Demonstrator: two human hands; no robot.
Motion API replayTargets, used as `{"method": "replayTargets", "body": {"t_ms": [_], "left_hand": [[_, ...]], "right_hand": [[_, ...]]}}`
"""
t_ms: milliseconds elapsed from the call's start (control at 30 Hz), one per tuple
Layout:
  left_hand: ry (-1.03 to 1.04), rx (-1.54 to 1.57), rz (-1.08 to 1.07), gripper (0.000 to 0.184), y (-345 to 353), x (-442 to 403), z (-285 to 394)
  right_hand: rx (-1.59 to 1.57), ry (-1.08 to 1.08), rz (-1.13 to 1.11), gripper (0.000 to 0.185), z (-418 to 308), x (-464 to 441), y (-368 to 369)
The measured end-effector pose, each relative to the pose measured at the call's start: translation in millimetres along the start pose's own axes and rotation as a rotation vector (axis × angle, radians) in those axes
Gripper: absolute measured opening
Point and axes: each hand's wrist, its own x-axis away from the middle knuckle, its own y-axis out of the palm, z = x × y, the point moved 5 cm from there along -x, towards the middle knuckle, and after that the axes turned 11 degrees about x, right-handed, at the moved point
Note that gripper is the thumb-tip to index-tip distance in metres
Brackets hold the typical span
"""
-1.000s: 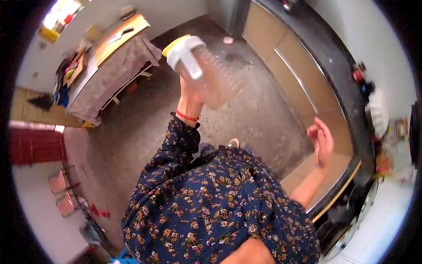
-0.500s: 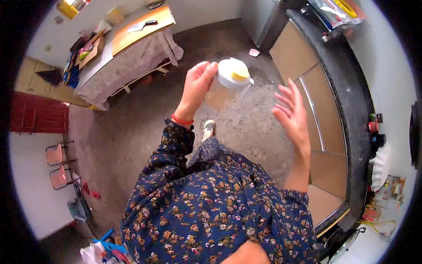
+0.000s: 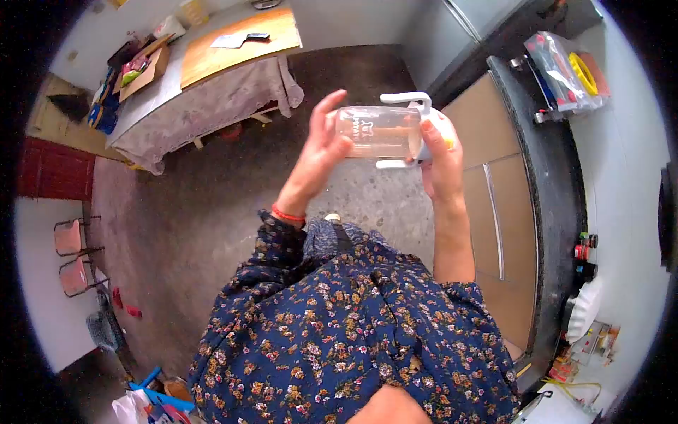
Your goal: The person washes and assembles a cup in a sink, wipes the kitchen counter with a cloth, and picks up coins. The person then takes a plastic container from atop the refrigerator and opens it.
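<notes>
Bottle Held Crosswise Between Two Hands

Out at the far left, two pink-seated chairs stand near the wall; next along, a cardboard box sits on the cloth-draped table, its contents too jumbled to make out; a knife lies flat on the wooden board, presumably laid there for cutting; and here is the left hand, fingers loosely spread, thumb at the bottle's base, perhaps steadying that end; whether it bears any weight, I cannot tell; the bottle itself spans mid-air over the floor, base left, lid right, its white handles reaching back along the body; now the right hand, curled firmly round the lid end, thumb across it, seemingly doing most of the holding; it covers much of the lid, its other fingers largely hidden; the print on the clear wall is too small to read surely; further right, a plastic bag and a yellow ring sit by the counter, inside or behind, I cannot tell; the view's dark rim cuts off the rest.
</notes>
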Motion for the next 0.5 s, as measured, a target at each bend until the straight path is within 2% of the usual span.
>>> {"method": "replayTargets", "body": {"t_ms": [33,100,167,200,267,300,367,433,500], "left_hand": [[0.006,-0.067,-0.004,0.066,19,6,-3],[0.058,-0.109,0.163,0.054,4,1,-10],[0.073,-0.016,0.211,0.041,17,11,-9],[0.09,0.023,0.222,0.035,21,15,-4],[-0.062,0.239,0.24,0.035,38,24,-16],[-0.149,0.349,0.251,0.035,41,26,-22],[-0.277,0.352,0.27,0.036,35,25,-22],[-0.382,0.356,0.28,0.038,34,22,-22],[-0.258,0.338,0.357,0.039,24,12,-24]], "right_hand": [[0.02,-0.03,0.008,0.053,1,3,-1],[0.073,-0.054,0.015,0.054,0,5,7],[0.167,-0.064,0.016,0.057,-11,20,4],[0.315,-0.239,0.029,0.059,-21,26,4],[0.597,-0.605,0.078,0.062,-39,47,-8],[0.65,-0.697,0.049,0.064,-44,50,-6],[0.745,-0.843,0.007,0.068,-52,46,4],[0.794,-0.933,-0.152,0.068,-63,47,6],[0.911,-1.058,-0.317,0.066,-74,49,10]]}}
